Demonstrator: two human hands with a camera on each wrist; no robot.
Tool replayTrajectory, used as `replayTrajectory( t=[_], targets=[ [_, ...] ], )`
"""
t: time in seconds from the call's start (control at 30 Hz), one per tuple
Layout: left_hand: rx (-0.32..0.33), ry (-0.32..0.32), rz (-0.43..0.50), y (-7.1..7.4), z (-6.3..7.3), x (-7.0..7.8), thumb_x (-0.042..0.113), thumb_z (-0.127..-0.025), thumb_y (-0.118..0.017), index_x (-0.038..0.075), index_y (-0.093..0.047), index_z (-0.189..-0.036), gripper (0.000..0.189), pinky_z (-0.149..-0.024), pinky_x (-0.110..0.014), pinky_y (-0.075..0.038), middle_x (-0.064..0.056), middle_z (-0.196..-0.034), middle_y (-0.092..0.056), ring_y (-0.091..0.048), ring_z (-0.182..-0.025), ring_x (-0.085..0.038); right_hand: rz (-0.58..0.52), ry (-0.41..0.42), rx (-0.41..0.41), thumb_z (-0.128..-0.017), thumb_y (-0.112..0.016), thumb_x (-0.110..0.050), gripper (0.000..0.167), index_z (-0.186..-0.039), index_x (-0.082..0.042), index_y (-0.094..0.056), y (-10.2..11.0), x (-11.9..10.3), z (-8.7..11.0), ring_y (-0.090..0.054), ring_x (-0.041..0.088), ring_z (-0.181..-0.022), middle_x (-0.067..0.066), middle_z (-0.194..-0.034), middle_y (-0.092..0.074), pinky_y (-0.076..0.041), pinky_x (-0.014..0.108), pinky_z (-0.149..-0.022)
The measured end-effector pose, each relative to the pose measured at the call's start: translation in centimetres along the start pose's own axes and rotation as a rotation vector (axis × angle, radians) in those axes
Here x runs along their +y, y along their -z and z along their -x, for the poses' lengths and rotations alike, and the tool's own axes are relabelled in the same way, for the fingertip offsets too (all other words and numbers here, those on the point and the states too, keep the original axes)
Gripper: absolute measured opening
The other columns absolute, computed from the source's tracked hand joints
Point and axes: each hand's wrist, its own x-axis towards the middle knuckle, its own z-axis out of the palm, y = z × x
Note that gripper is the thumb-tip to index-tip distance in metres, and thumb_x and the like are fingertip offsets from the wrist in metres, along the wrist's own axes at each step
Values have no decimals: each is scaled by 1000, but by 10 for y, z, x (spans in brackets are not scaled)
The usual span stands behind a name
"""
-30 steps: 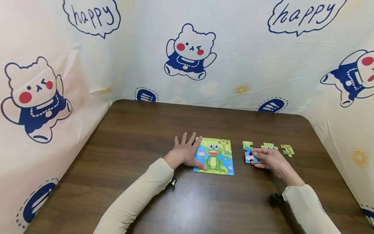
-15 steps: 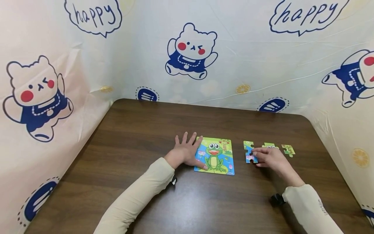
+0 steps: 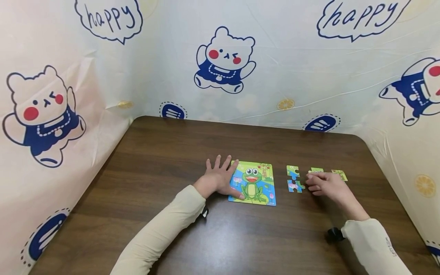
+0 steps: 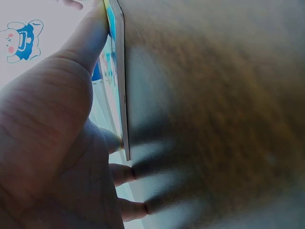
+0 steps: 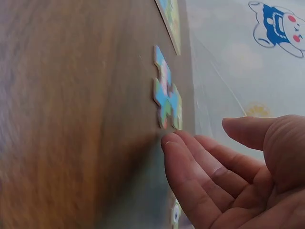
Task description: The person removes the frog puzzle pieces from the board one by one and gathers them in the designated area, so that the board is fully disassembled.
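Note:
A square frog picture board (image 3: pixel 258 183) lies flat mid-table. My left hand (image 3: pixel 217 181) rests spread on its left side, with the thumb over its lower left corner. Just right of the board are a green-and-blue jigsaw piece (image 3: pixel 293 171) and, below it, a blue-and-pink jigsaw piece (image 3: pixel 295 186). They lie very close; whether they interlock I cannot tell. My right hand (image 3: pixel 324 186) hovers right of that pair, fingers loosely bent and, in the right wrist view, holding nothing. Behind it are a partly hidden jigsaw piece (image 3: pixel 317 170) and another green piece (image 3: pixel 340 175).
The brown wooden table (image 3: pixel 165 160) carries the board and pieces. A pale curtain (image 3: pixel 275 72) with cartoon bears hangs around its back and sides. Black wrist straps (image 3: pixel 334 235) show at the sleeves.
My right hand has let go of the lower blue-and-pink jigsaw piece and shifted right, now covering more of the two farther pieces. My left hand stays on the board.

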Motion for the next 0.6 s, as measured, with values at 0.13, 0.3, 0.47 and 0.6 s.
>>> replayTrajectory(
  t=[0.13,0.3,0.47,0.6],
  targets=[
    [3,2,-1,0,0,0,90,-69,-62,31,1,-165,128,-122,-69,-1,-2,-173,6,7,-159,-39,24,7,28,-109,-44,-25,49,-141,11,-51,8,-1,3,-75,28,-100,33,-128,-65,-62,33,-79],
    [-2,-2,3,1,1,0,90,-70,-61,32,2,-165,128,-122,-69,-1,-2,-173,6,8,-159,-39,17,9,45,-110,-43,-27,50,-141,11,-51,12,0,3,-74,26,-100,32,-129,-64,-62,31,-79],
    [3,-5,4,0,1,-1,89,-70,-62,31,1,-165,127,-122,-69,-1,-2,-173,6,7,-159,-39,-2,24,46,-109,-45,-32,53,-141,9,-52,10,-5,0,-74,28,-101,32,-128,-65,-62,32,-80],
    [11,-9,0,-1,0,-1,90,-70,-61,31,1,-165,127,-122,-69,-1,-2,-173,5,7,-159,-39,-22,41,31,-110,-44,-31,52,-143,8,-50,4,-12,-2,-74,29,-103,32,-131,-64,-62,32,-81]
  ],
)
